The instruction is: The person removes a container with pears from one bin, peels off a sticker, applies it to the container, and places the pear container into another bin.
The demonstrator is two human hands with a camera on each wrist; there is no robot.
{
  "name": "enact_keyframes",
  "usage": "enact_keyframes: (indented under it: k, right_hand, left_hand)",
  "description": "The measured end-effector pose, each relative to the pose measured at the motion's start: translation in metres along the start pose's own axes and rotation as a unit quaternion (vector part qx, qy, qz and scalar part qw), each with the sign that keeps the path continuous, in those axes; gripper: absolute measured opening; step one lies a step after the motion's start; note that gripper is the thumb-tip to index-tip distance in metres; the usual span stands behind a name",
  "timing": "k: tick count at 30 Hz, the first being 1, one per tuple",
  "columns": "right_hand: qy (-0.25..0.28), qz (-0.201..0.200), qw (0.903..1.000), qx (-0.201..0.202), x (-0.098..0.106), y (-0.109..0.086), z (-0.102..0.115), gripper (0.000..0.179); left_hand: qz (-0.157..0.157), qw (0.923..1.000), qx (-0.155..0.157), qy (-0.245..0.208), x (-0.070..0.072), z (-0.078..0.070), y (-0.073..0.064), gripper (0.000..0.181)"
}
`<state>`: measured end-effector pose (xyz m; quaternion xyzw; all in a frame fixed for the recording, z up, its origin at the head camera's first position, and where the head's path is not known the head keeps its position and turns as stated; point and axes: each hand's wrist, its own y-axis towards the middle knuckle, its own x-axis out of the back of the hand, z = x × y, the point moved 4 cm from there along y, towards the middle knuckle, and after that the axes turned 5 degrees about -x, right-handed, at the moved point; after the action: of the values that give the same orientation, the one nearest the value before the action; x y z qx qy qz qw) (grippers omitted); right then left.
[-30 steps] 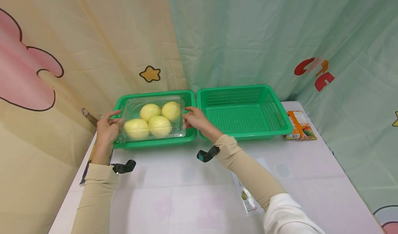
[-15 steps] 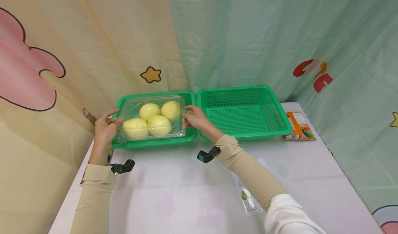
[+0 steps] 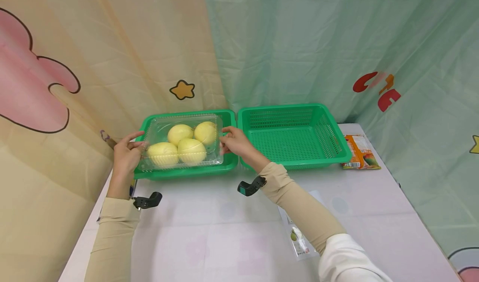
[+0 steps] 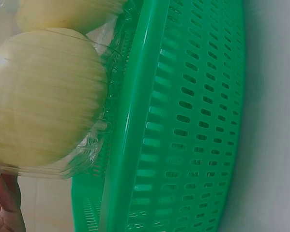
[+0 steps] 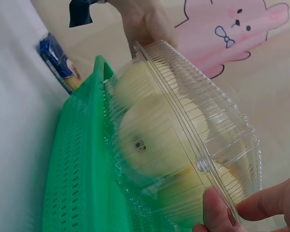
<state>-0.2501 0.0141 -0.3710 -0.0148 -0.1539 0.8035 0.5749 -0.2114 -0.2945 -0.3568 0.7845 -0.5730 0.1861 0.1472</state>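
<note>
A clear plastic clamshell container (image 3: 158, 128) with several pale yellow round fruits (image 3: 191, 151) inside overlaps the left green basket (image 3: 194, 172) in the head view. My left hand (image 3: 126, 154) grips the container's left end. At the opposite end, my right hand (image 3: 237, 143) pinches the rim; the right wrist view shows the thumb and a finger (image 5: 263, 203) at the lid's edge. That view also has the container's lower part inside the basket's rim, tilted in the picture. In the left wrist view, fingertips (image 4: 7, 200) meet the container's edge beside one fruit.
Another green basket (image 3: 284, 144) stands close by on the right. Past it lies an orange snack bag (image 3: 361, 152). A flat printed plastic bag (image 3: 300, 246) is partly under the right forearm. A blue packet (image 5: 57, 60) lies left of the baskets; curtains (image 3: 299, 45) hang behind.
The left hand and the container's left end have shifted slightly left since one second ago. Both hands keep their hold, with almost no movement in the last half second.
</note>
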Motion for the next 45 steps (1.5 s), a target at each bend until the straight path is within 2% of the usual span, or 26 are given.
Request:
enact_keyframes:
  k: [13, 24, 30, 35, 45]
  right_hand:
    - [0.017, 0.004, 0.9997, -0.02, 0.001, -0.001, -0.002, 0.049]
    - [0.029, 0.003, 0.9995, -0.016, 0.003, -0.003, 0.001, 0.048]
    - [0.034, -0.002, 0.9993, -0.018, 0.005, -0.004, 0.0, 0.046]
    - [0.04, -0.014, 0.999, -0.013, 0.009, -0.007, -0.001, 0.044]
    - [0.057, -0.007, 0.9983, -0.005, 0.016, -0.018, 0.0, 0.043]
  left_hand:
    - [0.001, 1.0, 0.004, 0.003, -0.002, 0.003, -0.002, 0.049]
    - [0.002, 1.0, 0.0, 0.001, 0.0, 0.001, -0.001, 0.047]
    - [0.001, 0.9999, -0.006, -0.012, -0.001, -0.001, -0.003, 0.048]
    - [0.0, 0.9991, -0.014, -0.04, -0.004, -0.003, -0.004, 0.048]
    - [0.023, 0.9982, -0.029, -0.046, -0.004, -0.005, -0.013, 0.047]
